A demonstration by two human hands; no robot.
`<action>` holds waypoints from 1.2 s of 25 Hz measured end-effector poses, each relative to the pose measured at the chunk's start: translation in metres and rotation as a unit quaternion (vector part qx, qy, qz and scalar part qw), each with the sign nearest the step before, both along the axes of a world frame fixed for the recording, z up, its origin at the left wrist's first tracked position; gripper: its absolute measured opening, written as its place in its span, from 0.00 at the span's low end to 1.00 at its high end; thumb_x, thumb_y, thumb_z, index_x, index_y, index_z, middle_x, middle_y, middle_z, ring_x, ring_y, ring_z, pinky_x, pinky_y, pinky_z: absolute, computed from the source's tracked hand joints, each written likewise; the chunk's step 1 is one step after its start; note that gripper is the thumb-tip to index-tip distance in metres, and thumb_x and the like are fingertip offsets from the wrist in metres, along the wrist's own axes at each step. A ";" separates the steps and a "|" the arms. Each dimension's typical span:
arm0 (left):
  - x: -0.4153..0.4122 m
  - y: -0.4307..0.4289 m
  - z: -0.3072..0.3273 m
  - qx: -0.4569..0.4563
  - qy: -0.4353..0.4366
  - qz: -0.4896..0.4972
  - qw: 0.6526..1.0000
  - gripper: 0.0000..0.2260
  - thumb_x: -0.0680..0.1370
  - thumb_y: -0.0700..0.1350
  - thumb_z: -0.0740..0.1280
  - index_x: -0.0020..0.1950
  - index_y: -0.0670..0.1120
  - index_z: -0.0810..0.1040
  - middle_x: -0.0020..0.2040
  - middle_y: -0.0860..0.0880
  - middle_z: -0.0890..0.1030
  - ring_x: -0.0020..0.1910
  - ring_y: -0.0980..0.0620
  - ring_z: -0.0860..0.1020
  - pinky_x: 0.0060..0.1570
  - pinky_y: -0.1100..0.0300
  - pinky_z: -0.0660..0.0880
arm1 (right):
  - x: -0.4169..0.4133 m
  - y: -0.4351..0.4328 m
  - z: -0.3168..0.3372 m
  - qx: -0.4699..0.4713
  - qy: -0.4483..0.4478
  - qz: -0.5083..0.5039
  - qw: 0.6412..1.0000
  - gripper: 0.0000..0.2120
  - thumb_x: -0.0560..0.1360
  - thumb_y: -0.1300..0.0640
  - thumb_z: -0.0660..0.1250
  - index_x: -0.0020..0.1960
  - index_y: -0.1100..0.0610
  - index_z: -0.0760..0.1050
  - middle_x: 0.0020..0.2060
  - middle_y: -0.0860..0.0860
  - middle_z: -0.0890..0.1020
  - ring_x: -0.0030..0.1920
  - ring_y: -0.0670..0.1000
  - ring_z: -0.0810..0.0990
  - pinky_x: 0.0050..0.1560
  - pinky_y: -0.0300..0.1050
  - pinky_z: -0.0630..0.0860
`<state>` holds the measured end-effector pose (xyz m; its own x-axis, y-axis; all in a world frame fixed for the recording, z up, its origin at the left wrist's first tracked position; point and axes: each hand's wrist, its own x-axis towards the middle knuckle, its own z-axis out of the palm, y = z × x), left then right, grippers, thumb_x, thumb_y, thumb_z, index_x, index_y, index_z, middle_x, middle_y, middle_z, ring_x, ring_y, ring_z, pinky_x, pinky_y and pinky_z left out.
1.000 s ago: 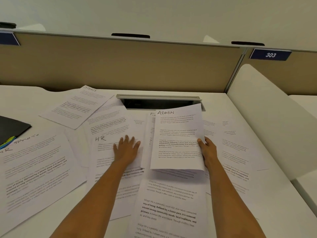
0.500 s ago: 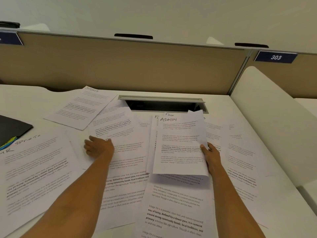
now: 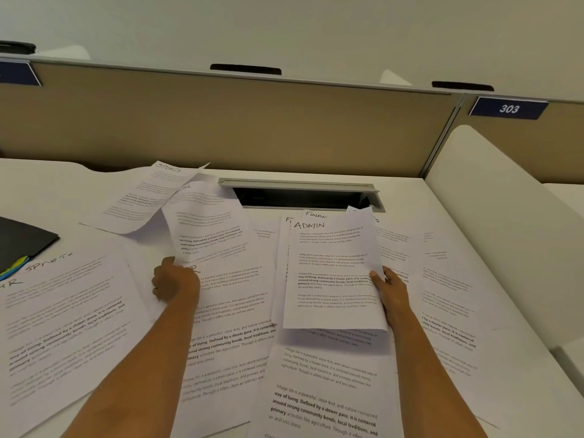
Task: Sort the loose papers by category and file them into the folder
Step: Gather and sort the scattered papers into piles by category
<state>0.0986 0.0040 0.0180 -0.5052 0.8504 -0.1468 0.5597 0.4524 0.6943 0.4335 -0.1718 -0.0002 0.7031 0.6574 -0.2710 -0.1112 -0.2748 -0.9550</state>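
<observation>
Gripping the right edge of the ADMIN sheet (image 3: 335,273), the right hand (image 3: 390,292) holds it raised off the pile, thumb on the printed face and the other fingers hidden behind the paper. The sheet's lower edge casts a shadow on the pages under it. Just beyond its top edge, the headings of sheets lying flat peek out; one starts "FINAN".

The left hand (image 3: 175,281) is curled closed on the lower corner of a lifted sheet (image 3: 205,222), which bends up and away from the hand toward the far side. The heading on that sheet cannot be read. Its upper part overlaps the near edge of the SPORTS sheet (image 3: 148,197), which lies beyond the left hand and curls up a little itself.

Loose papers (image 3: 325,390) cover the worktop (image 3: 47,191) under, between and on both outer sides of the hands, overlapping at different angles. A large page left of the left hand bears handwritten "SPORTS" and "HR".

The folder (image 3: 19,245), dark with coloured tabs at its near corner, lies well to the left of the left hand, partly cut off by the frame edge and touching the large page.

Beyond both hands a cable slot (image 3: 303,194) is set into the worktop in front of a tan partition (image 3: 221,121); a blue sign (image 3: 508,108) reading 303 hangs beyond the right hand.
</observation>
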 end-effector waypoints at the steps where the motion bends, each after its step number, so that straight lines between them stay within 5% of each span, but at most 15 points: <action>1: 0.000 -0.003 0.000 0.006 -0.001 0.003 1.000 0.18 0.78 0.34 0.59 0.67 0.42 0.71 0.64 0.38 0.72 0.64 0.36 0.69 0.66 0.43 0.65 | 0.000 0.000 0.001 0.001 0.000 0.001 1.000 0.19 0.78 0.58 0.63 0.68 0.60 0.69 0.59 0.56 0.77 0.53 0.56 0.78 0.60 0.54 0.75; 8: -0.004 -0.005 -0.009 0.031 -0.027 0.004 0.999 0.15 0.78 0.35 0.58 0.64 0.40 0.74 0.61 0.38 0.76 0.61 0.37 0.72 0.65 0.46 0.64 | -0.001 0.000 0.003 0.002 0.016 -0.004 1.000 0.21 0.78 0.59 0.63 0.70 0.59 0.67 0.62 0.58 0.76 0.58 0.60 0.78 0.56 0.52 0.76; 14: -0.006 0.002 -0.006 0.021 -0.063 0.037 0.997 0.16 0.82 0.44 0.54 0.67 0.40 0.72 0.63 0.38 0.75 0.63 0.38 0.71 0.66 0.45 0.63 | -0.001 0.000 0.000 -0.002 0.014 -0.003 1.000 0.21 0.77 0.58 0.64 0.69 0.59 0.67 0.64 0.57 0.75 0.61 0.60 0.76 0.63 0.58 0.73; 19: -0.007 0.005 -0.002 0.022 -0.057 0.039 0.997 0.17 0.83 0.44 0.52 0.67 0.41 0.71 0.62 0.38 0.76 0.63 0.38 0.72 0.66 0.45 0.63 | -0.001 0.000 0.002 -0.004 0.013 -0.010 1.000 0.20 0.78 0.60 0.63 0.69 0.60 0.68 0.60 0.57 0.77 0.53 0.58 0.78 0.54 0.51 0.75; 27: 0.009 -0.015 0.101 0.300 0.040 -0.090 0.949 0.16 0.81 0.49 0.57 0.64 0.44 0.75 0.58 0.43 0.80 0.53 0.42 0.80 0.52 0.51 0.76 | -0.007 0.001 0.007 -0.002 0.002 -0.025 1.000 0.21 0.77 0.57 0.64 0.69 0.60 0.68 0.63 0.58 0.76 0.60 0.59 0.76 0.63 0.57 0.73; 30: 0.018 -0.018 0.141 0.371 -0.005 -0.092 0.924 0.16 0.81 0.49 0.55 0.63 0.44 0.75 0.57 0.45 0.81 0.52 0.47 0.80 0.49 0.59 0.76 | -0.009 0.001 0.012 0.023 0.042 -0.030 0.998 0.19 0.77 0.60 0.64 0.67 0.63 0.70 0.60 0.59 0.78 0.54 0.58 0.78 0.55 0.53 0.77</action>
<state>0.1163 -0.0143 0.1594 -0.3436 0.7904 0.5071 0.5711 -0.2528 0.7810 0.4250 -0.1707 0.0115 0.7174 0.6279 -0.3018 -0.2068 -0.2217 -0.9529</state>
